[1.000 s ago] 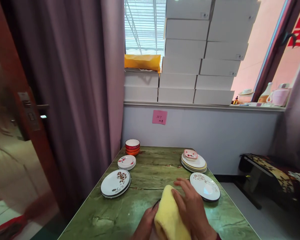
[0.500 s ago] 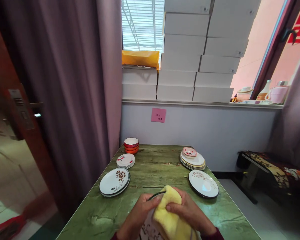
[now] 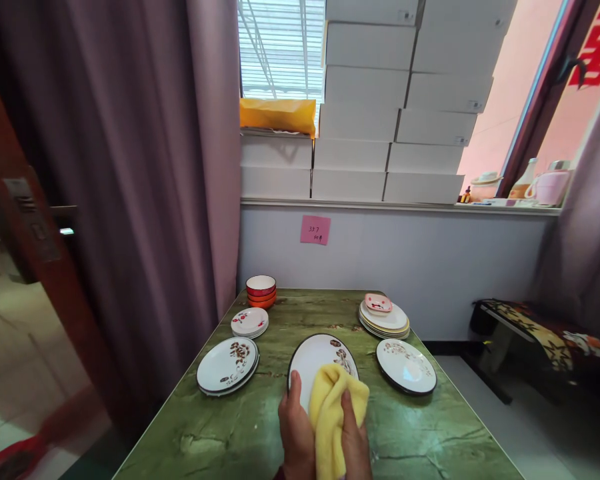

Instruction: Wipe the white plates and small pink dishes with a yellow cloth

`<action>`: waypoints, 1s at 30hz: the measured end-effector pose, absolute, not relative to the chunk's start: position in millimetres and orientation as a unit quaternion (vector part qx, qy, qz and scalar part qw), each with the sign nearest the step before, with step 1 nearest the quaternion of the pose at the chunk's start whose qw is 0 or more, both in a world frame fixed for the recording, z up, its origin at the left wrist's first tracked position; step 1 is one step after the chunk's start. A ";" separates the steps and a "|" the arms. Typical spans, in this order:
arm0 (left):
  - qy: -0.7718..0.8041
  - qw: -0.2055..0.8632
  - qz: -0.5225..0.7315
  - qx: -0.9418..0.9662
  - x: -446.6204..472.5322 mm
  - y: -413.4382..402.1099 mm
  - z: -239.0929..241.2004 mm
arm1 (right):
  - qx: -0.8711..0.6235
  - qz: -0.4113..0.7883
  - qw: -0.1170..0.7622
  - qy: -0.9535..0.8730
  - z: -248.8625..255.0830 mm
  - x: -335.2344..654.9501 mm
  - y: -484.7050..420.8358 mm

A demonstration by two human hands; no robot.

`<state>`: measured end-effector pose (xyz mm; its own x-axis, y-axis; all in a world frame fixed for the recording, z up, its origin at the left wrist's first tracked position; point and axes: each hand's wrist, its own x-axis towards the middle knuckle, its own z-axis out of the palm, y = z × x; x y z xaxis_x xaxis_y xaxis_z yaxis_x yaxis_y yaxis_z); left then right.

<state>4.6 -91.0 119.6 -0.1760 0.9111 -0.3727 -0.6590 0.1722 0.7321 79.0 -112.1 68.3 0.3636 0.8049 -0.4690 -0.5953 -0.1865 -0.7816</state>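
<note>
A white plate (image 3: 309, 360) with a dark rim and brown flowers is held up, tilted, over the near middle of the table. My left hand (image 3: 298, 427) grips its lower left side, thumb along the rim. Bunched against the plate's face is a yellow cloth (image 3: 330, 413), which my right hand (image 3: 355, 433) holds with the thumb pressed on it. The cloth hides the plate's lower part, and the fingers behind the plate are out of sight.
On the green table (image 3: 220, 433), matching plates (image 3: 220, 363) and small plates (image 3: 247, 320) stand at left, with red-orange bowls (image 3: 261, 293) behind. At right are a flowered plate (image 3: 405, 367) and a stack of plates (image 3: 397, 317) topped by a pink dish (image 3: 379, 303).
The plate has come up and turned so its flowered face shows. My hands have drawn closer together, and the cloth now lies against the plate's face instead of over its rim.
</note>
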 end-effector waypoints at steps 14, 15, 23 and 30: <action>0.403 0.723 0.435 0.355 -38.9 -102.8 130.2 | -0.377 0.616 0.529 -0.445 132.9 172.4 -106.3; 0.409 0.725 0.415 0.367 -36.8 -103.7 133.1 | -0.360 0.632 0.498 -0.472 139.7 174.6 -105.8; 0.454 0.690 0.505 0.251 -4.7 -110.0 141.4 | -0.348 0.655 0.481 -0.468 156.8 174.1 -99.6; 0.413 0.634 0.635 0.159 2.9 -84.4 149.3 | -0.433 0.550 0.667 -0.254 115.9 121.6 -103.2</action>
<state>2.9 -84.4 149.3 -0.1460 0.9355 -0.3217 -0.6733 0.1443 0.7252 121.6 -103.2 115.9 0.2657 0.9543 -0.1369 -0.5133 0.0199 -0.8580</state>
